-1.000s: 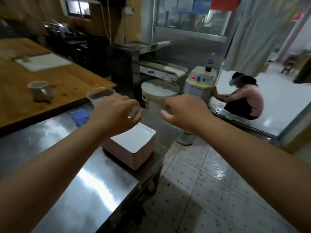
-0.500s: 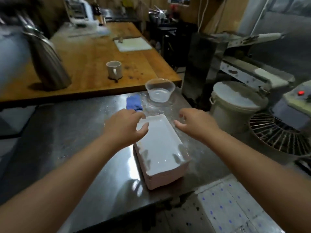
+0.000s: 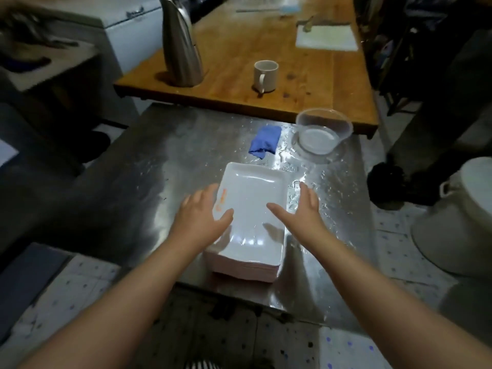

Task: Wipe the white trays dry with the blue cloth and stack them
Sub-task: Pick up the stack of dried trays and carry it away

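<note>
A stack of white rectangular trays (image 3: 253, 198) sits on the wet steel table (image 3: 159, 166), near its front edge. The top tray shows an orange mark on its left side. My left hand (image 3: 202, 214) is spread at the stack's left edge, fingers straight, thumb over the top tray. My right hand (image 3: 300, 211) is spread at the right edge, thumb reaching over the tray. Neither hand holds anything. The blue cloth (image 3: 265, 141) lies crumpled on the table just beyond the stack.
A clear plastic bowl (image 3: 323, 133) stands right of the cloth amid water drops. Behind is a wooden table (image 3: 306, 75) with a white mug (image 3: 265, 75), a steel jug (image 3: 181, 41) and a white board (image 3: 327, 38). A white bucket (image 3: 460, 217) stands on the floor at right.
The view has swung left and down onto the table. Both hands have come down from in front of me to the two sides of the tray stack and have spread open.
</note>
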